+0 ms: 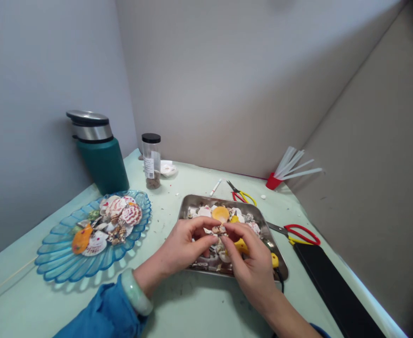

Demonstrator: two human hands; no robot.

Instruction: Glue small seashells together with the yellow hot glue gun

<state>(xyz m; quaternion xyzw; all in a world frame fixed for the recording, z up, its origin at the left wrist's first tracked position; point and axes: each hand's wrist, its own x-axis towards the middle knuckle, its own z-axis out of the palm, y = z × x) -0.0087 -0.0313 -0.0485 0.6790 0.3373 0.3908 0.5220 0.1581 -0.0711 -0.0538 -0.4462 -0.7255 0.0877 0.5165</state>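
From my end of the feed, I cannot read a single word, number or brand. The nearest I get is the white label [149, 168] on the clear, black-lidded jar [156, 157] at the back of the table, where I can make out rows of small dark print and a dark block near the lower edge, all too small and blurred for me to tell even one character. I also pick up reddish marks on the slim white stick [215, 187] lying behind the metal tray [281, 267], but I cannot tell whether they are lettering.
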